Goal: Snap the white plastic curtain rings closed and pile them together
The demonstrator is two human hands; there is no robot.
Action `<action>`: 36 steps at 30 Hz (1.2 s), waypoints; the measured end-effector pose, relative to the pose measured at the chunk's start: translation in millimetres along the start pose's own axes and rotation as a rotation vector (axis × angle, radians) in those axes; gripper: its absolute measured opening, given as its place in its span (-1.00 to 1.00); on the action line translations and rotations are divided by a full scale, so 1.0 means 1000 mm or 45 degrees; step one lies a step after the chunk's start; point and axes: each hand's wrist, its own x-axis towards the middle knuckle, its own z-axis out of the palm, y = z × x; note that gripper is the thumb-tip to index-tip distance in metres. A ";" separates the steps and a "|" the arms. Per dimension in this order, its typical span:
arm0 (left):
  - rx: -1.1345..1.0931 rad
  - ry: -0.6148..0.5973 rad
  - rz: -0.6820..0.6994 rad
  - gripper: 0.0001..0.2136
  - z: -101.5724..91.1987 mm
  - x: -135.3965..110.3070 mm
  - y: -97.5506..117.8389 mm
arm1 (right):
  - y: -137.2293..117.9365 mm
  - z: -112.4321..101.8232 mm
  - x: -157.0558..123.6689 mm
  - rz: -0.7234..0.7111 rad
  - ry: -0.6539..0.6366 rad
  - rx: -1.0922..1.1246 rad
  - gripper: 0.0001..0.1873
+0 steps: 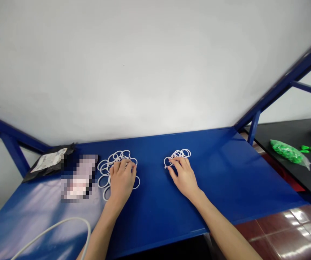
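On the blue table (225,173) lie two groups of thin white rings. My left hand (122,179) rests palm down on the larger, spread-out group of rings (109,164), fingers stretched forward and lying flat. My right hand (184,175) reaches to the smaller, tighter pile of rings (181,154); its fingers are extended and its fingertips touch the pile's near edge. Neither hand visibly grips a ring.
A black packet with a white label (49,160) lies at the table's far left, next to a blurred-out patch (79,177). A white cable (63,225) loops near the front left. To the right, a black table (301,169) holds a bag of green parts (286,151).
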 end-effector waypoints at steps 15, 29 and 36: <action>-0.938 -0.373 0.042 -0.90 -0.010 -0.010 0.044 | -0.024 0.000 -0.007 -0.095 -0.257 0.669 -0.83; -1.194 -0.477 -0.207 -0.86 -0.009 -0.006 0.039 | -0.031 -0.003 -0.009 0.248 -0.419 0.909 -0.85; -1.306 -0.460 -0.208 -0.86 -0.004 -0.011 0.047 | -0.033 -0.009 -0.010 0.091 -0.435 0.682 -0.80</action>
